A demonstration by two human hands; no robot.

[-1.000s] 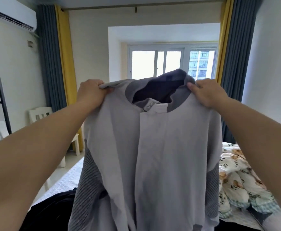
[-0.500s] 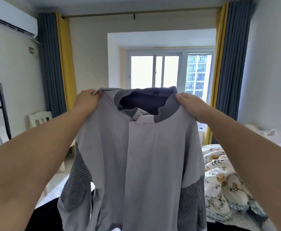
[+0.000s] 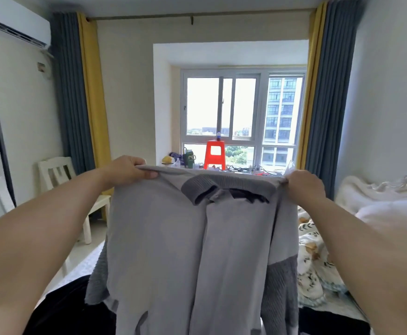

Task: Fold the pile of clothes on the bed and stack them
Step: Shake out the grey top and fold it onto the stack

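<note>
Light grey jacket with darker ribbed-knit collar and sleeve panels [image 3: 197, 250] held up in the air, front facing the camera, hanging full length. Left hand [image 3: 127, 171] pinches the jacket's left shoulder, fingers curled over the top edge, thumb underneath. Right hand [image 3: 303, 186] grips the other shoulder the same way, fabric bunched in its fist. Below the jacket, a dark garment [image 3: 69, 310] lies on the bed, unfolded as far as I can tell. To the right of the jacket, a cream quilt printed with animals [image 3: 316, 257], rumpled. No folded stack in view. Judgement: early stage; the jacket is spread for folding, no crease made yet, and the rest is still to do.
</note>
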